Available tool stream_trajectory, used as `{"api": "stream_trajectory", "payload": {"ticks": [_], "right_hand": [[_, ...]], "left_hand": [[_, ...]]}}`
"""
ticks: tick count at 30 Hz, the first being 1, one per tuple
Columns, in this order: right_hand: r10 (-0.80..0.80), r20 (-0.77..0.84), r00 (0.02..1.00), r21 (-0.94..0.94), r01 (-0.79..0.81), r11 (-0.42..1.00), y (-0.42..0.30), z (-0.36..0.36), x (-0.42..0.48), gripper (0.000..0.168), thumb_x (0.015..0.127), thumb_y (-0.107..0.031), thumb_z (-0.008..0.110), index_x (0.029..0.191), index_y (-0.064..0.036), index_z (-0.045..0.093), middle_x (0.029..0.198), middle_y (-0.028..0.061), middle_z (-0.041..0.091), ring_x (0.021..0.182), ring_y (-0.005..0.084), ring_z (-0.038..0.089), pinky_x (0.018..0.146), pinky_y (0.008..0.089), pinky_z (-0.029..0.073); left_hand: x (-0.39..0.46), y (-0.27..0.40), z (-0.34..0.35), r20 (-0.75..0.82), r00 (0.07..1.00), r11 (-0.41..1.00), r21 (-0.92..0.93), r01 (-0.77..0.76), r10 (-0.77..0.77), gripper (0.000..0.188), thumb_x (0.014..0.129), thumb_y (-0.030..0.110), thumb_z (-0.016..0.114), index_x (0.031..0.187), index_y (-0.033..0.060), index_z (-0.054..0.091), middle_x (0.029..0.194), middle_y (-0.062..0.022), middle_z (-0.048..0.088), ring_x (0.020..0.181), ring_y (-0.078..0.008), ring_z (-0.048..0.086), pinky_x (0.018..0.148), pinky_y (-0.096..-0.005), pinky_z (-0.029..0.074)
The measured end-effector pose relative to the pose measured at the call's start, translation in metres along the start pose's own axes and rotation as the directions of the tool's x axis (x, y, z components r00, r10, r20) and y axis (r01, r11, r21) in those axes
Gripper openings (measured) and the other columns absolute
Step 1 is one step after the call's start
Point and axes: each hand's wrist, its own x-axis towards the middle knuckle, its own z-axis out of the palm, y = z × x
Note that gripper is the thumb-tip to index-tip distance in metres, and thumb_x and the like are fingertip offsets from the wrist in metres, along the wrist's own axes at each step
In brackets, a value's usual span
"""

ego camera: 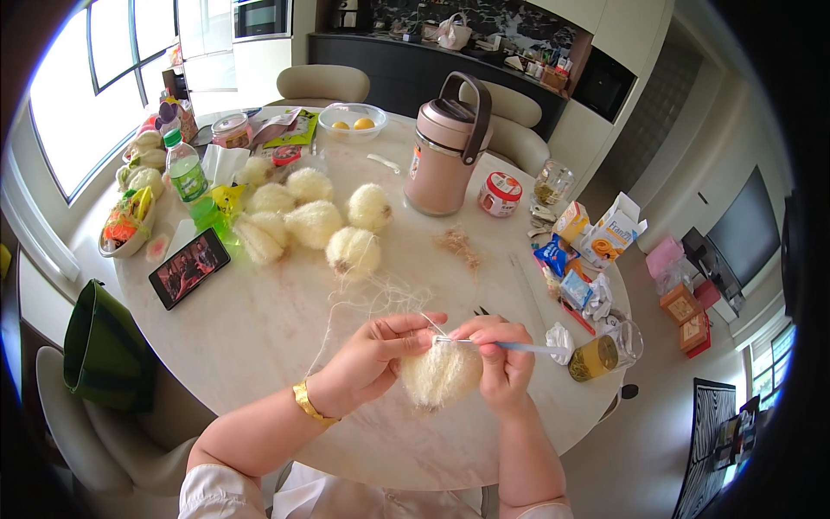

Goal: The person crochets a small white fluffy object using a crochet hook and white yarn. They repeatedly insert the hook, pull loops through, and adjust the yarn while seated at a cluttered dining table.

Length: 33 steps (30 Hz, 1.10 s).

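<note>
A fuzzy cream crocheted piece [441, 376] hangs between my hands near the front of the round table. My left hand [373, 357] pinches its top edge, with a strand of cream yarn [431, 322] running up by the index finger. In my right hand [502, 360] is a crochet hook [528, 348] with a pale blue handle, its metal shaft at the piece's top edge. Loose cream yarn [382, 295] lies tangled just beyond my hands. Several finished-looking fuzzy cream balls [314, 224] sit farther back, left of centre. Dark pointed tips [481, 311], perhaps scissors, show behind my right hand.
A phone [189, 267] playing video leans at the left, near a green-capped bottle [186, 167]. A pink insulated jug [444, 156] stands at the back. On the right are a glass of tea [596, 358], snack boxes [613, 230] and wrappers. Brown yarn scraps [459, 245] lie mid-table.
</note>
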Motion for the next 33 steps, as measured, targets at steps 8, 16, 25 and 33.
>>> {"api": "stream_trajectory", "payload": {"ticks": [8, 16, 25, 33], "right_hand": [[-0.037, -0.016, 0.999, -0.088, 0.035, 0.995, 0.007, 0.005, -0.005, 0.010, 0.087, -0.006, 0.059, 0.097, -0.007, 0.058, 0.091, 0.0082, 0.062, 0.078, 0.0204, 0.060, 0.067, 0.0297, 0.047], [-0.319, 0.187, 0.929, -0.547, 0.368, 0.752, -0.007, 0.010, 0.003, 0.023, 0.079, -0.005, 0.063, 0.100, -0.014, 0.061, 0.092, 0.0038, 0.061, 0.080, 0.0226, 0.062, 0.065, 0.0326, 0.050], [0.485, -0.113, 0.867, 0.531, -0.360, 0.767, 0.000, 0.004, -0.005, 0.019, 0.098, -0.020, 0.044, 0.101, -0.002, 0.047, 0.091, 0.0112, 0.064, 0.078, 0.0226, 0.066, 0.064, 0.0295, 0.052], [-0.291, 0.152, 0.945, -0.611, 0.321, 0.724, -0.001, 0.009, -0.003, 0.026, 0.069, -0.002, 0.068, 0.093, -0.010, 0.068, 0.094, 0.0059, 0.063, 0.071, 0.0175, 0.061, 0.058, 0.0257, 0.046]], "left_hand": [[0.004, -0.010, -0.002, 0.071, 0.996, 0.998, 0.026, -0.063, 0.061, 0.042, 0.088, 0.003, 0.059, 0.128, -0.0004, 0.048, 0.101, -0.0027, 0.064, 0.093, -0.0101, 0.060, 0.084, -0.0246, 0.047], [-0.002, -0.001, 0.003, 0.074, 0.996, 0.999, -0.028, 0.046, -0.044, 0.049, 0.087, 0.006, 0.060, 0.133, 0.0016, 0.045, 0.089, 0.0018, 0.064, 0.091, -0.0070, 0.058, 0.085, -0.0242, 0.044], [0.004, 0.001, -0.010, 0.132, 0.991, 0.999, 0.035, 0.010, -0.014, 0.056, 0.082, -0.004, 0.060, 0.135, 0.0012, 0.042, 0.086, -0.0003, 0.063, 0.089, -0.0105, 0.062, 0.084, -0.0256, 0.048], [0.000, -0.009, 0.003, 0.058, 0.997, 0.992, 0.110, -0.064, 0.058, 0.059, 0.082, -0.003, 0.062, 0.136, 0.0009, 0.039, 0.092, -0.0001, 0.065, 0.087, -0.0076, 0.060, 0.085, -0.0227, 0.045]]}}
